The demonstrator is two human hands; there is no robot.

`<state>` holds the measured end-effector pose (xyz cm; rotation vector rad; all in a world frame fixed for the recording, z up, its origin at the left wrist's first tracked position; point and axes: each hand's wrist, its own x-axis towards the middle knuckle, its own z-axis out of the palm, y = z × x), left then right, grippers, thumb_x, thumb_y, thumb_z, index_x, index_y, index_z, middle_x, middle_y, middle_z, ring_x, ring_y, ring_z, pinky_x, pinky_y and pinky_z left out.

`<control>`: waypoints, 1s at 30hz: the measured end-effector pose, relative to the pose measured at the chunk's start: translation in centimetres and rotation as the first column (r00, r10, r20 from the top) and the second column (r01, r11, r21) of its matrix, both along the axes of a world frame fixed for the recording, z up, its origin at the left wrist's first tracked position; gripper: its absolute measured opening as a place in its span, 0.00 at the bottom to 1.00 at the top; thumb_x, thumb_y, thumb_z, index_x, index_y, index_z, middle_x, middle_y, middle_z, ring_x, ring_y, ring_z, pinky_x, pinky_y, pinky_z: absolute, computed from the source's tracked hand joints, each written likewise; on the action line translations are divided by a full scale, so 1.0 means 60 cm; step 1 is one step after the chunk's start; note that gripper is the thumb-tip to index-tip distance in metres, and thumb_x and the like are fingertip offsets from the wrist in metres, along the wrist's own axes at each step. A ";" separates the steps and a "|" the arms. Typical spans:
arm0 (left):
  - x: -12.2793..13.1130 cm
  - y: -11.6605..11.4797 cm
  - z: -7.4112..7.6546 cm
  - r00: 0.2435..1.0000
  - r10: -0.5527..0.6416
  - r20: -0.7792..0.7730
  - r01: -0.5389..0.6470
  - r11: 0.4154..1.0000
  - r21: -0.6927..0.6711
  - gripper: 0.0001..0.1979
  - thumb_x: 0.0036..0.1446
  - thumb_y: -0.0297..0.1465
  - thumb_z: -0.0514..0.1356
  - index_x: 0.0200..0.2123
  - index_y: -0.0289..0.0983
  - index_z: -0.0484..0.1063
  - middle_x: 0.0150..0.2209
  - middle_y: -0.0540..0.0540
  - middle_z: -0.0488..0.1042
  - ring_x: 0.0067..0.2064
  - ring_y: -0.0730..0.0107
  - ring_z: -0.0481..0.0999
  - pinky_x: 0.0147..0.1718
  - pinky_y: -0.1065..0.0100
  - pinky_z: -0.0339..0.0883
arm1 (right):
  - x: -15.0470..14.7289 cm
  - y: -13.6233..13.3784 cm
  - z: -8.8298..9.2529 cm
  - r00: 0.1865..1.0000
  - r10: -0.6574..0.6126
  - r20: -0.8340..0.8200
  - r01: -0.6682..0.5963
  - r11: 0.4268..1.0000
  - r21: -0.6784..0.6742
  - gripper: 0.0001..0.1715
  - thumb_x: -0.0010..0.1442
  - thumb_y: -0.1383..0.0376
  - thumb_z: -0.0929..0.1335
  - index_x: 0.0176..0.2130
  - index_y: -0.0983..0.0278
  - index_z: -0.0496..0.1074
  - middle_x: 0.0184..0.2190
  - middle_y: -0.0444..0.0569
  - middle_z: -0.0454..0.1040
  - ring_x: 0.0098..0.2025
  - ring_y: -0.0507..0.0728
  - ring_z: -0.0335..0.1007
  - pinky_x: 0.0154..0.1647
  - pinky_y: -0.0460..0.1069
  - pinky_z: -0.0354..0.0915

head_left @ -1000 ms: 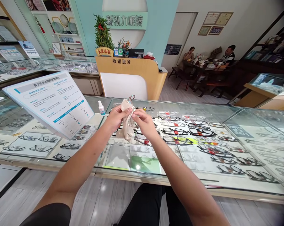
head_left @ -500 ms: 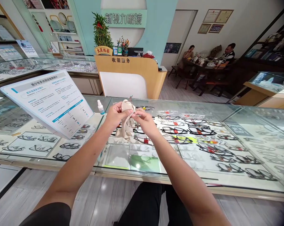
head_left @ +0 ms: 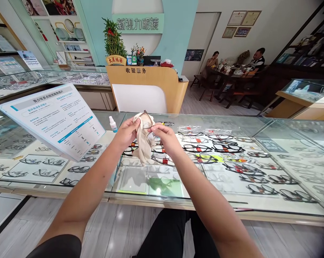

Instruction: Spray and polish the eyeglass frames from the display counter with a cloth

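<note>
Above the glass display counter, my left hand [head_left: 128, 132] is closed on a cream cleaning cloth [head_left: 143, 150], which hangs down in folds below the fingers. A pair of eyeglasses [head_left: 150, 139] shows against the cloth, one lens over the fabric and the other lower down. My right hand [head_left: 163, 134] pinches the glasses' frame from the right side. Part of the frame is hidden by the cloth and fingers. Left of my hands, a small white spray bottle [head_left: 112, 124] with a blue label stands on the glass.
Many eyeglass frames [head_left: 227, 148] lie inside the glass counter [head_left: 178, 200]. A printed sign [head_left: 54, 122] leans at the left. Beyond stands a wooden cashier desk [head_left: 175, 86] with a plant [head_left: 113, 39]. Two people sit at a table [head_left: 228, 73] far right.
The glasses have turned so that their lenses show beside the cloth, where the cloth was wrapped over them before. My hands have moved slightly apart.
</note>
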<state>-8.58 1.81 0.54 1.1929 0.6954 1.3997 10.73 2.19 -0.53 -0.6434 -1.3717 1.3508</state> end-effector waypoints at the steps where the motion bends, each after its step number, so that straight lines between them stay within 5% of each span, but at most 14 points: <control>1: 0.000 0.000 -0.001 1.000 0.004 0.024 -0.003 1.000 -0.008 0.28 0.51 0.51 0.81 0.42 0.35 0.84 0.36 0.42 0.86 0.41 0.56 0.87 0.40 0.61 0.80 | 0.002 0.001 0.002 0.999 -0.007 -0.044 0.005 0.999 -0.035 0.17 0.54 0.47 0.82 0.32 0.56 0.87 0.40 0.47 0.81 0.50 0.61 0.74 0.60 0.57 0.66; 6: 0.005 0.001 -0.010 0.999 0.015 0.038 -0.013 0.999 -0.048 0.29 0.51 0.52 0.81 0.43 0.34 0.84 0.37 0.41 0.86 0.45 0.52 0.87 0.45 0.58 0.81 | 0.012 0.010 0.008 0.975 -0.102 -0.196 0.081 0.990 -0.114 0.16 0.51 0.48 0.83 0.33 0.55 0.86 0.41 0.46 0.85 0.50 0.61 0.75 0.56 0.55 0.68; 14: 0.022 -0.014 -0.017 0.984 -0.086 -0.157 0.060 0.984 -0.165 0.36 0.48 0.62 0.78 0.42 0.35 0.83 0.32 0.47 0.81 0.31 0.67 0.78 0.32 0.68 0.72 | 0.010 0.016 0.000 0.965 -0.139 -0.222 0.129 0.990 -0.059 0.19 0.48 0.47 0.85 0.33 0.55 0.87 0.46 0.47 0.84 0.58 0.63 0.76 0.65 0.57 0.69; 19: 0.035 -0.018 -0.029 0.971 -0.068 -0.227 0.039 0.991 -0.130 0.35 0.51 0.64 0.75 0.35 0.35 0.80 0.27 0.49 0.76 0.26 0.73 0.71 0.26 0.71 0.62 | -0.002 0.003 -0.001 0.973 -0.081 -0.216 0.055 0.991 -0.122 0.21 0.49 0.46 0.85 0.36 0.55 0.88 0.49 0.48 0.86 0.57 0.62 0.77 0.62 0.56 0.72; 26: 0.036 -0.026 -0.016 0.945 -0.134 -0.297 0.130 0.991 -0.034 0.27 0.48 0.47 0.82 0.43 0.36 0.81 0.33 0.48 0.81 0.31 0.68 0.76 0.32 0.69 0.69 | -0.006 0.002 0.000 0.961 -0.045 -0.273 -0.031 0.963 -0.268 0.26 0.44 0.46 0.86 0.37 0.57 0.84 0.44 0.47 0.87 0.43 0.58 0.77 0.44 0.52 0.73; 30: 0.048 -0.033 -0.014 0.955 -0.019 -0.294 0.021 1.000 0.004 0.27 0.47 0.44 0.83 0.43 0.36 0.80 0.33 0.48 0.82 0.32 0.68 0.76 0.33 0.69 0.69 | -0.009 0.002 -0.003 0.963 -0.039 -0.267 -0.033 0.965 -0.260 0.27 0.44 0.45 0.86 0.37 0.56 0.83 0.46 0.46 0.86 0.39 0.55 0.74 0.41 0.51 0.71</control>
